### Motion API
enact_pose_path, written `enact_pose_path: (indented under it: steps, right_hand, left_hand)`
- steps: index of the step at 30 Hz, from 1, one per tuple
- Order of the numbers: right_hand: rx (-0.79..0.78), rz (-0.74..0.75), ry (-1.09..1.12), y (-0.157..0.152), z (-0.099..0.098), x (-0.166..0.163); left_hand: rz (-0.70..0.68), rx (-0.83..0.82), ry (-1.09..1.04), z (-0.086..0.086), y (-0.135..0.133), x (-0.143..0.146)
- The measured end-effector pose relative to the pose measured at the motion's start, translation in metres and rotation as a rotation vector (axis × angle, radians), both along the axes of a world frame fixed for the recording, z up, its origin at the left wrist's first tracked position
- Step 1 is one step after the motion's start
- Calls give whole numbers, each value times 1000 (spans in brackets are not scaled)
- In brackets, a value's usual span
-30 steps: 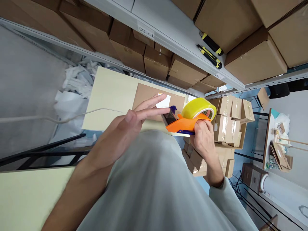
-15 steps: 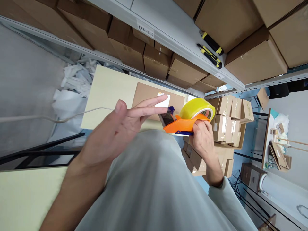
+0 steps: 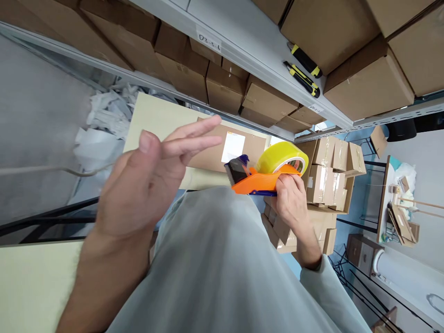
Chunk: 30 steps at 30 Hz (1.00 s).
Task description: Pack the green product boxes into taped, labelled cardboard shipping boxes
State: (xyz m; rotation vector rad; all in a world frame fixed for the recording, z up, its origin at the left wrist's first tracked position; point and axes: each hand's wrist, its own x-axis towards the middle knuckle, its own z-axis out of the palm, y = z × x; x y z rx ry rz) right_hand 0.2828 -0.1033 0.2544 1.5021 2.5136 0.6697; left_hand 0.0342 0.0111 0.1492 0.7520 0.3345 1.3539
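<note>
My right hand (image 3: 293, 203) grips the handle of an orange tape dispenser (image 3: 258, 181) that carries a roll of yellow tape (image 3: 282, 156). My left hand (image 3: 149, 178) is raised to the left of the dispenser, apart from it, with its fingers stretched out and nothing in it. Behind both hands a flat brown cardboard box (image 3: 211, 155) with a white label (image 3: 232, 145) lies on a pale table (image 3: 152, 120). My grey-sleeved arm fills the lower middle of the view.
Metal shelving (image 3: 249, 44) holds several brown cartons (image 3: 367, 88) and two yellow-and-black utility knives (image 3: 302, 74). A stack of taped small boxes (image 3: 333, 175) stands beyond the dispenser. Crumpled white paper (image 3: 104, 120) lies beside the table. A white cord (image 3: 52, 170) runs past on the left.
My left hand has pulled back from the dispenser's front end, moving left and up, fingers still stretched. The dispenser has shifted slightly left in my right hand.
</note>
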Motion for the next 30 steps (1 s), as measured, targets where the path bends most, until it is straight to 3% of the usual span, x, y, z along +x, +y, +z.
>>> enact_pose_path:
  steps: [6,13,22,30]
  right_hand:
    - [-12,-13,32,-1,-1,-2]
    - [13,13,30,0,1,-9]
    - [10,-3,58,-2,-2,-8]
    - [27,3,67,-6,-4,-6]
  left_hand:
    - [48,50,92,5,-2,-9]
    - [-85,-77,-16,12,-6,-11]
    - [2,-291,80,10,-9,-6]
    - [-3,-289,-34,11,-4,-2]
